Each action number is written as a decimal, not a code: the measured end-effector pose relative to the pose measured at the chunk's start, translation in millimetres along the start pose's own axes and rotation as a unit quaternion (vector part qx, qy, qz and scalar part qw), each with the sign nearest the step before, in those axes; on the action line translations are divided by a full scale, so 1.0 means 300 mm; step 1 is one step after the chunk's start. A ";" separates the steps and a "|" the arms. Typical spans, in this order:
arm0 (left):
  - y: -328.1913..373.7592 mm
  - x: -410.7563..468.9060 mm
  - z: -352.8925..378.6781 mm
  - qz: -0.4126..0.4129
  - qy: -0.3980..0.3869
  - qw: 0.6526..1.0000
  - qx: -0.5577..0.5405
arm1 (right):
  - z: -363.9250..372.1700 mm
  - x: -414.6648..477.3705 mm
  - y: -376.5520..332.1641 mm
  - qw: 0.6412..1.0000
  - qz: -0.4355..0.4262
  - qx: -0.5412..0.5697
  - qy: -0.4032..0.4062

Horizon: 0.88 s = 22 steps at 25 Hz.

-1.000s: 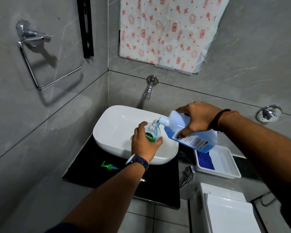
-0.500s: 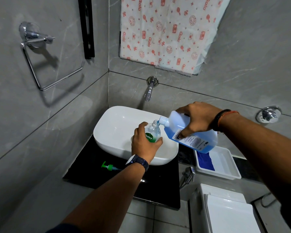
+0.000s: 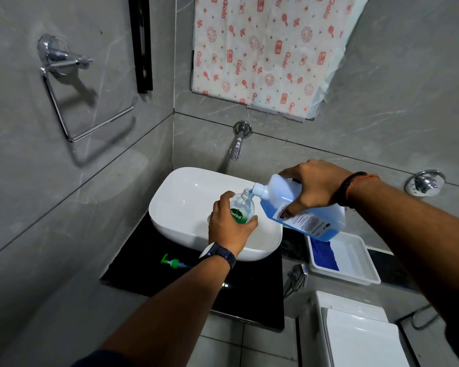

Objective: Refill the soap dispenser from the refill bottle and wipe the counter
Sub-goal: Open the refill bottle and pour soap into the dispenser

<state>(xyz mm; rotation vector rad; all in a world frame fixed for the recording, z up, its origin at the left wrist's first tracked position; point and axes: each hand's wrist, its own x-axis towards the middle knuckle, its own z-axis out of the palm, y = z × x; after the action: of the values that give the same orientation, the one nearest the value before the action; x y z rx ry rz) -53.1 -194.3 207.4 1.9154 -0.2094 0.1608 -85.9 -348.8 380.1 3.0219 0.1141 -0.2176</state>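
Note:
My left hand (image 3: 229, 230) grips a clear soap dispenser bottle (image 3: 243, 206) with a green label, held over the white basin (image 3: 186, 205) with its neck uncapped. My right hand (image 3: 314, 185) holds the big refill bottle (image 3: 306, 215) of blue liquid tipped on its side, its white spout touching the dispenser's neck. Blue liquid shows at the spout. The dispenser's green pump head (image 3: 173, 262) lies on the black counter (image 3: 141, 268) in front of the basin. A blue cloth (image 3: 323, 254) lies in a white tray (image 3: 355, 263) at the right.
A wall tap (image 3: 238, 144) juts out above the basin. A chrome towel ring (image 3: 72, 102) hangs on the left wall and a chrome valve (image 3: 424, 182) on the right wall. A white toilet tank (image 3: 355, 332) stands below the tray. A spray handle (image 3: 297, 276) hangs under the counter.
Both hands and both bottles keep nearly the same pose; only the view has shifted slightly.

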 end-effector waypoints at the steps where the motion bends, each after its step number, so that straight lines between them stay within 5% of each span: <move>1: 0.000 0.000 0.000 -0.001 0.000 1.000 0.000 | 0.000 0.000 -0.001 1.000 -0.001 0.001 0.000; 22: -0.012 0.020 0.017 -0.008 -0.009 1.000 0.001 | -0.002 0.018 0.007 1.000 0.002 -0.001 -0.009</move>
<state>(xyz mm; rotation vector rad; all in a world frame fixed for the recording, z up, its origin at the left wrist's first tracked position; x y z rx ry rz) -46.3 -198.4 203.6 1.9210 -0.2061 0.1320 -80.4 -350.6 380.2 3.0168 0.1074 -0.2430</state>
